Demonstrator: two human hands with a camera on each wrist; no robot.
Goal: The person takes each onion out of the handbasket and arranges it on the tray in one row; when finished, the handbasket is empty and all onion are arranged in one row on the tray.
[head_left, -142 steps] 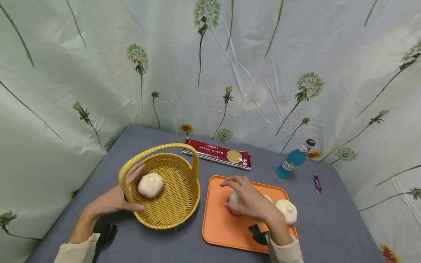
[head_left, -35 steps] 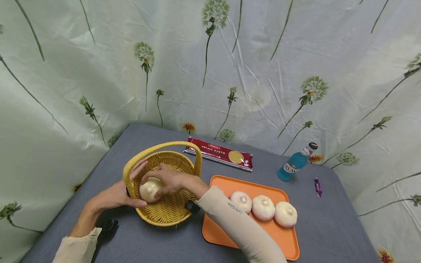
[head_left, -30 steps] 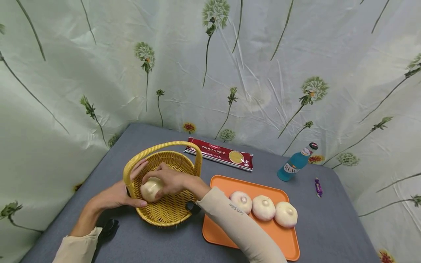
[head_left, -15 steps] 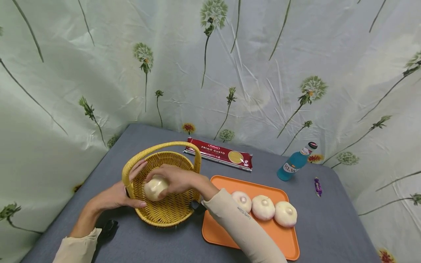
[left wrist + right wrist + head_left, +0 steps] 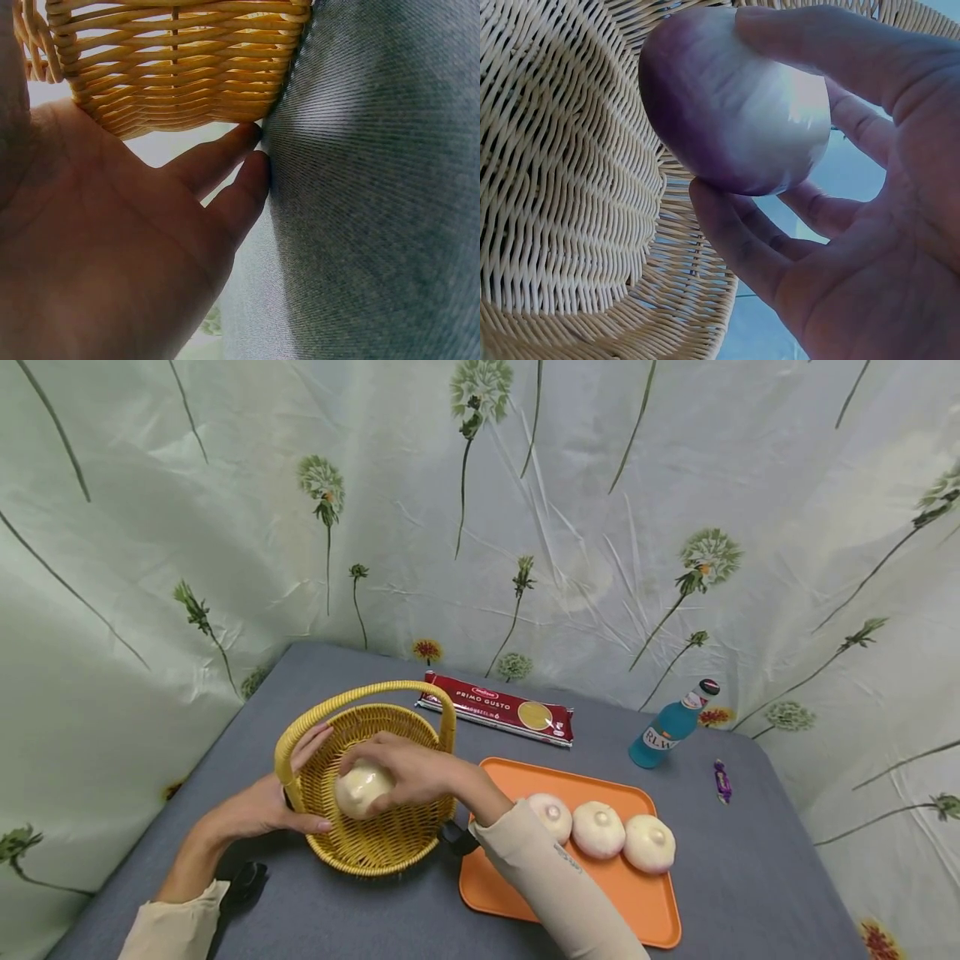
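Observation:
In the head view my right hand [image 5: 408, 768] holds a white-and-purple turnip [image 5: 363, 789] inside the yellow wicker basket [image 5: 378, 860]. The right wrist view shows thumb and fingers curled round the turnip [image 5: 735, 105], with its purple side toward the woven basket wall [image 5: 570, 187]. My left hand [image 5: 262, 810] rests against the basket's left side, below the arched handle, its thumb stretched along the front. In the left wrist view, straight fingers [image 5: 217, 161] of that hand lie beside the basket's underside, close to the table cloth.
An orange tray [image 5: 495, 893] right of the basket bears 3 more turnips [image 5: 598, 829] in a row, partly behind my right sleeve. Behind lie a red spaghetti packet [image 5: 495, 708], a blue bottle [image 5: 671, 727] and a purple-wrapped candy [image 5: 722, 781]. A flower-patterned curtain [image 5: 585, 527] borders the table.
Earlier my right hand was over the tray while the turnip lay in the basket. It then took hold of that turnip and has shifted it slightly right. The left hand stays at the basket.

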